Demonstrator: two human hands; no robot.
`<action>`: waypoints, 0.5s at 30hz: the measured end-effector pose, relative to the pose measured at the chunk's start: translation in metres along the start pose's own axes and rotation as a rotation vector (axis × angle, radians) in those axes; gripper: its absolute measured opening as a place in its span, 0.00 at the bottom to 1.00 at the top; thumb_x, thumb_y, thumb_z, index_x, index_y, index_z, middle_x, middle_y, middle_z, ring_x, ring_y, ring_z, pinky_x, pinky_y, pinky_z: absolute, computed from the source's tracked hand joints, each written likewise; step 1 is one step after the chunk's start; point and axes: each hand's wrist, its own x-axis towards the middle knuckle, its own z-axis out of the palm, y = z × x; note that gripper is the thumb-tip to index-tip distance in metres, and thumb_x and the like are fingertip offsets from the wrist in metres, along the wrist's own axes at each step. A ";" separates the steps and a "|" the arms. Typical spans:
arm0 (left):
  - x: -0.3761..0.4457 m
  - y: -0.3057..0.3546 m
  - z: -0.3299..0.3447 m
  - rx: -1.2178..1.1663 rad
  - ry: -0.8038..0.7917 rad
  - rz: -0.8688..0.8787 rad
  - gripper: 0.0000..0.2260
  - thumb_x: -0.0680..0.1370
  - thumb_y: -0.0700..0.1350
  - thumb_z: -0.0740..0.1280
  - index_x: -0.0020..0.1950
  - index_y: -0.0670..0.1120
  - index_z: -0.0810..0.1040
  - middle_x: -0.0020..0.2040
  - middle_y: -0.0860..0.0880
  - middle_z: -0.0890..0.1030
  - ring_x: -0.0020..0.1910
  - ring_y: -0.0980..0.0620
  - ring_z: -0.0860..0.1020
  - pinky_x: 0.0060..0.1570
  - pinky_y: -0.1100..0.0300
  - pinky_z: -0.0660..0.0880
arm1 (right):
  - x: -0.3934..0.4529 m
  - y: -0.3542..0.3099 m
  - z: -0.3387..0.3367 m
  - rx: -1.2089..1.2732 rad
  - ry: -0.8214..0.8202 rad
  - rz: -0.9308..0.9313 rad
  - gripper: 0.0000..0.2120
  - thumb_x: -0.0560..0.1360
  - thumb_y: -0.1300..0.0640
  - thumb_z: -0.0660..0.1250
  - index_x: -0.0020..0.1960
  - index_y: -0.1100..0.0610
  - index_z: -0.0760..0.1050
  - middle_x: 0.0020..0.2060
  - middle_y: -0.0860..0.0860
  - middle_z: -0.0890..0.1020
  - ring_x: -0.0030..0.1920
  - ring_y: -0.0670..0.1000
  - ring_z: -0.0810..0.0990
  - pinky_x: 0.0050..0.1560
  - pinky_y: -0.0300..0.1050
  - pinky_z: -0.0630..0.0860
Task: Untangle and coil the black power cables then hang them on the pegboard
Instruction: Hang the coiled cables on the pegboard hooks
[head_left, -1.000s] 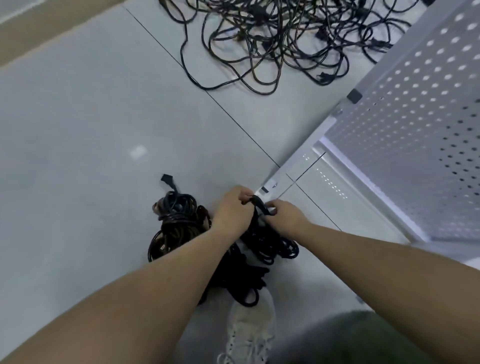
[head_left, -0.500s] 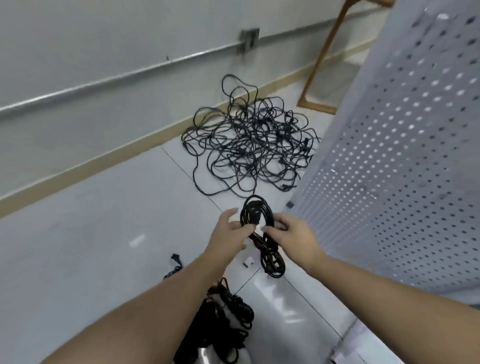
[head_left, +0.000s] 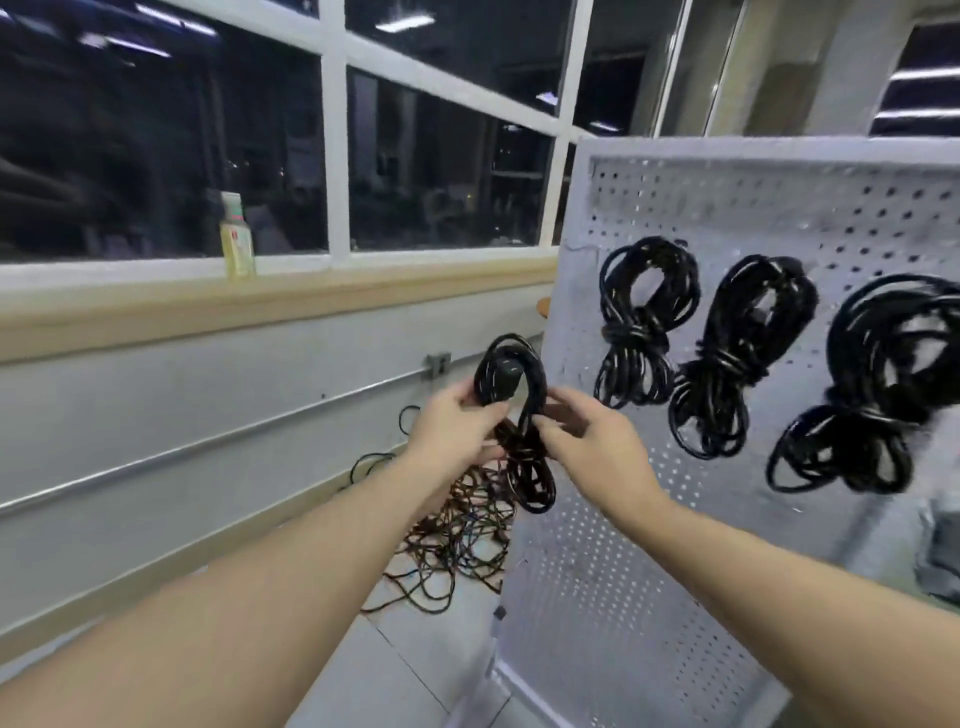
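Where the fingers (head_left: 470, 397) of the left hand (head_left: 451, 434) curl round the waist of the coiled cable (head_left: 514, 421), they grip it just under its upper loop, and the thumb lies across the front of the strands. Opposite, the right hand (head_left: 597, 449) pinches the same waist with thumb and forefinger; its other fingers are partly hidden behind the cable, so how they lie is hard to tell. The coil is black, glossy and rubbery, drawn in at the middle into a figure-eight, with a round loop above the hands and a longer loop hanging below. It is held in the air just left of the pegboard (head_left: 649, 545), not touching it.

On the pegboard, a pale metal sheet dotted with rows of small holes, three more black bundles hang side by side: the left bundle (head_left: 641, 322), the middle bundle (head_left: 737, 353) and the right bundle (head_left: 878, 384), which is blurred and cut off at the frame edge. Whatever they hang from is hidden behind their top loops. Left of the pegboard's foot, a loose cable tangle (head_left: 457, 535) lies on the tiled floor, partly covered by the left forearm. Further left, a blurred bottle (head_left: 236, 236) stands on the window sill.
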 end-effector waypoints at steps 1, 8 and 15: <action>0.001 0.017 0.005 -0.010 -0.007 0.029 0.14 0.80 0.38 0.71 0.63 0.51 0.80 0.59 0.44 0.83 0.55 0.45 0.84 0.47 0.52 0.84 | 0.005 -0.010 -0.008 0.001 0.038 -0.013 0.14 0.80 0.61 0.69 0.60 0.44 0.80 0.46 0.38 0.86 0.47 0.35 0.83 0.50 0.34 0.79; 0.020 0.106 0.031 -0.062 0.020 0.195 0.24 0.78 0.35 0.72 0.70 0.53 0.74 0.55 0.44 0.82 0.51 0.43 0.85 0.44 0.47 0.85 | 0.048 -0.066 -0.039 -0.036 0.263 -0.079 0.16 0.80 0.53 0.68 0.66 0.39 0.76 0.48 0.42 0.86 0.48 0.43 0.85 0.54 0.51 0.83; 0.065 0.130 0.046 -0.015 -0.002 0.193 0.24 0.80 0.36 0.70 0.74 0.53 0.73 0.53 0.48 0.81 0.49 0.47 0.85 0.39 0.55 0.84 | 0.093 -0.078 -0.049 -0.153 0.350 -0.037 0.17 0.81 0.54 0.65 0.69 0.43 0.76 0.45 0.41 0.84 0.42 0.42 0.82 0.47 0.43 0.79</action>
